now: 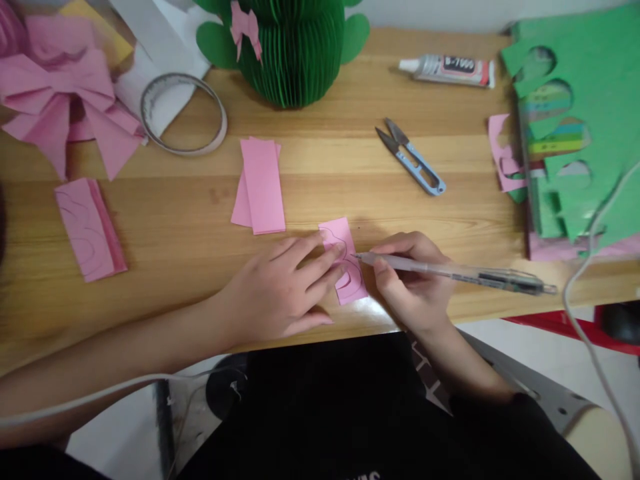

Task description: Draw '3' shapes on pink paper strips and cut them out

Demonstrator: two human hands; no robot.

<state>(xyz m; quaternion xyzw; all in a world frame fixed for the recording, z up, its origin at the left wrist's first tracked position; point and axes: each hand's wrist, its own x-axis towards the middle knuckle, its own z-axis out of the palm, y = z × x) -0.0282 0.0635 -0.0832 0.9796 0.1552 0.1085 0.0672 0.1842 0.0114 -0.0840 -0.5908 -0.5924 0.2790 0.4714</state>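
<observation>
My left hand (287, 290) lies flat near the table's front edge, its fingertips resting on a small pink paper strip (356, 288). Curved lines are drawn on that strip. In a writing grip, my right hand (417, 283) is closed round a clear pen (480, 275), whose tip touches the strip's right side or hovers just over it. Two pink paper pieces (265, 190) lie crossed above my left hand. A folded pink paper (90, 230) with drawn curves sits at the far left. Thread snips (413, 160) rest above my right hand with their blades apart.
A green honeycomb-paper figure (295, 60) with a small pink bow stands at the back. Left of it are a tape roll (220, 133) and a large pink paper bow (60, 87). A glue tube (450, 70), pink scraps (503, 153) and green cut-out sheets (610, 87) lie right; a white cable (583, 267) hangs there.
</observation>
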